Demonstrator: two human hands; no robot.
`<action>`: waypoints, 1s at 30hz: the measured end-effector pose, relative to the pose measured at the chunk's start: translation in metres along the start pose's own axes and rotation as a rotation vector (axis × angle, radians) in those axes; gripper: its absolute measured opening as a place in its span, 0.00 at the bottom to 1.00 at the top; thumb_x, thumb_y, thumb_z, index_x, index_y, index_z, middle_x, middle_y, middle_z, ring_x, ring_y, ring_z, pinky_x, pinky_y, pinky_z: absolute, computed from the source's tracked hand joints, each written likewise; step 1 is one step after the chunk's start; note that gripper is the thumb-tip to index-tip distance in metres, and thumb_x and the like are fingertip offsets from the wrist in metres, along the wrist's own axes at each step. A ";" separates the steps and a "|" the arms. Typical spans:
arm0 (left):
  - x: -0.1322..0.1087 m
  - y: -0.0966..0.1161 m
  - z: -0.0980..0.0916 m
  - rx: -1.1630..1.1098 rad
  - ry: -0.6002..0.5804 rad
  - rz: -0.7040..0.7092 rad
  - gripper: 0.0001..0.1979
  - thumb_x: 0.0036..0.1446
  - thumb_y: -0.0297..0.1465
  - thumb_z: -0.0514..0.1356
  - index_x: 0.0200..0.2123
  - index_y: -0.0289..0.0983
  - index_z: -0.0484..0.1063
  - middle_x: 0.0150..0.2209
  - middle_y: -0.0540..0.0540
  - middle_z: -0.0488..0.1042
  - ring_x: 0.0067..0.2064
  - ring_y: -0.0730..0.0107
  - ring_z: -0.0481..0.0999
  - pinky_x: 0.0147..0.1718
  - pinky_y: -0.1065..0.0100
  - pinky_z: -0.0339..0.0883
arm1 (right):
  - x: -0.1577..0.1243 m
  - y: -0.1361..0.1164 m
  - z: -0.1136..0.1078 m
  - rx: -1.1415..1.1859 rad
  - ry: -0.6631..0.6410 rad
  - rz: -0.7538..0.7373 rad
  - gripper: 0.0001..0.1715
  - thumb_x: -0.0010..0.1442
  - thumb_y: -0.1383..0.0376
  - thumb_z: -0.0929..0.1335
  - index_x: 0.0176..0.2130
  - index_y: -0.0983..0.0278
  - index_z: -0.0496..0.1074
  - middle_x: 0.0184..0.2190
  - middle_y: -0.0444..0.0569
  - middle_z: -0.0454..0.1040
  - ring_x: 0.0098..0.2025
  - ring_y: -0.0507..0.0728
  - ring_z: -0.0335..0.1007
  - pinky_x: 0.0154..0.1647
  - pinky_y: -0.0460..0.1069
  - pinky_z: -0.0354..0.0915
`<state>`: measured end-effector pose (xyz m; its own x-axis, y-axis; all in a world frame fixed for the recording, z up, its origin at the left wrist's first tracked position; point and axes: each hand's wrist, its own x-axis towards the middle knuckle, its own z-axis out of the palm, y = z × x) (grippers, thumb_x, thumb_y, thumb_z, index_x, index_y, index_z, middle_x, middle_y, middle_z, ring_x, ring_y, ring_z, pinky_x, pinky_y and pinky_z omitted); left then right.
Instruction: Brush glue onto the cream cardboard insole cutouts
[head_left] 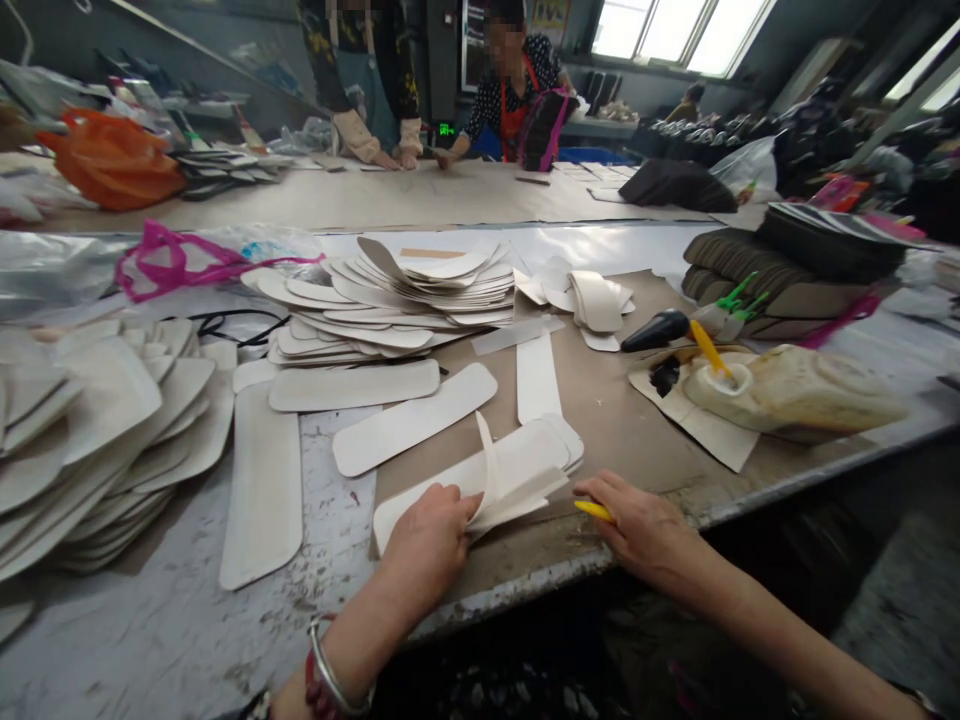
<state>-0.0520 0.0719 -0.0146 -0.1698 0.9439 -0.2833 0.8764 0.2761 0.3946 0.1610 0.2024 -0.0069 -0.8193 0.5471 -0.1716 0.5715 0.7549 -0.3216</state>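
Near the table's front edge, my left hand [431, 535] has its fingers closed on the curled edge of a white strip [491, 465]. Under it lie long white rounded pieces [431, 490], partly hidden by the hand. My right hand [634, 520], to the right of these pieces, grips a yellow-tipped tool [595, 511], most of it covered by the fingers. More white rounded pieces [415, 420] lie just beyond on brown board [600, 400]. A bottle of whitish stuff [810, 390] rests on its side at the right, a yellow handle [709, 348] in its mouth.
Stacks of white pieces stand at the left [105, 430] and centre back [390, 300]. A dark tool [655, 330] and stacked brown pieces [735, 275] are at the right. Two people [517, 90] are across the far table [337, 205], near an orange bag [112, 160].
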 end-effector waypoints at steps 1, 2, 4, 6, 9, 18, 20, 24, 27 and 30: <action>-0.002 0.001 0.002 0.032 0.003 0.019 0.17 0.48 0.21 0.49 0.39 0.37 0.72 0.33 0.42 0.70 0.40 0.58 0.67 0.37 0.63 0.62 | 0.003 0.004 -0.003 0.009 0.035 0.011 0.15 0.55 0.73 0.59 0.42 0.63 0.65 0.37 0.49 0.67 0.36 0.55 0.66 0.39 0.48 0.61; -0.003 0.002 0.004 0.060 0.004 0.038 0.19 0.49 0.20 0.48 0.40 0.37 0.71 0.34 0.41 0.69 0.40 0.58 0.66 0.37 0.63 0.62 | 0.007 0.008 -0.005 0.015 0.076 0.017 0.15 0.55 0.73 0.59 0.42 0.63 0.66 0.37 0.49 0.67 0.36 0.55 0.66 0.40 0.49 0.60; -0.005 0.003 0.007 0.106 0.003 0.068 0.20 0.51 0.20 0.45 0.43 0.37 0.70 0.34 0.41 0.69 0.40 0.58 0.65 0.38 0.62 0.62 | 0.018 0.014 -0.009 0.026 0.150 0.018 0.13 0.57 0.72 0.58 0.40 0.64 0.67 0.34 0.49 0.68 0.37 0.55 0.65 0.41 0.48 0.60; -0.005 0.003 0.011 0.155 0.010 0.083 0.22 0.53 0.19 0.44 0.46 0.37 0.68 0.36 0.40 0.69 0.40 0.57 0.64 0.39 0.60 0.62 | 0.032 0.016 -0.010 0.033 0.177 0.031 0.12 0.59 0.71 0.58 0.39 0.65 0.68 0.34 0.50 0.68 0.37 0.55 0.65 0.41 0.47 0.59; -0.005 0.003 0.017 0.238 0.043 0.102 0.25 0.52 0.18 0.44 0.52 0.38 0.63 0.36 0.40 0.68 0.39 0.57 0.64 0.39 0.59 0.62 | 0.051 0.014 -0.007 0.040 0.152 0.055 0.10 0.58 0.71 0.59 0.37 0.66 0.68 0.34 0.51 0.68 0.37 0.55 0.65 0.40 0.47 0.58; -0.009 -0.003 0.029 0.105 0.182 0.134 0.27 0.53 0.20 0.46 0.56 0.44 0.60 0.34 0.42 0.68 0.38 0.58 0.64 0.40 0.56 0.63 | 0.078 0.018 -0.013 0.232 0.063 0.222 0.16 0.52 0.55 0.65 0.24 0.63 0.60 0.19 0.42 0.64 0.23 0.53 0.61 0.23 0.46 0.53; -0.010 -0.006 0.028 0.033 0.227 0.110 0.26 0.53 0.19 0.47 0.54 0.43 0.62 0.34 0.43 0.69 0.38 0.61 0.66 0.41 0.60 0.64 | 0.076 0.016 -0.018 0.298 0.048 0.233 0.16 0.49 0.55 0.66 0.22 0.63 0.58 0.18 0.40 0.61 0.22 0.51 0.58 0.22 0.45 0.52; -0.023 -0.019 0.015 -0.252 0.470 -0.088 0.21 0.56 0.23 0.44 0.52 0.34 0.62 0.46 0.41 0.69 0.49 0.67 0.66 0.49 0.68 0.59 | 0.063 0.008 -0.028 0.562 -0.004 0.272 0.17 0.51 0.53 0.63 0.24 0.62 0.54 0.14 0.36 0.54 0.16 0.47 0.50 0.17 0.43 0.48; -0.041 -0.034 0.006 -0.756 0.743 -0.419 0.15 0.51 0.29 0.51 0.44 0.35 0.66 0.42 0.44 0.72 0.46 0.66 0.69 0.45 0.68 0.63 | 0.050 0.003 -0.037 0.979 -0.042 0.285 0.22 0.48 0.50 0.66 0.26 0.61 0.52 0.13 0.33 0.51 0.15 0.45 0.45 0.15 0.42 0.42; -0.056 -0.046 0.007 -1.055 0.777 -0.713 0.14 0.46 0.43 0.58 0.22 0.38 0.63 0.14 0.55 0.61 0.19 0.72 0.65 0.21 0.70 0.61 | 0.041 -0.002 -0.046 1.189 -0.021 0.240 0.26 0.45 0.50 0.69 0.26 0.62 0.52 0.14 0.32 0.50 0.15 0.44 0.43 0.15 0.41 0.39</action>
<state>-0.0797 0.0052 -0.0231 -0.9005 0.3216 -0.2928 -0.1562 0.3894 0.9078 0.1286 0.2397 0.0298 -0.7053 0.6135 -0.3553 0.3181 -0.1741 -0.9319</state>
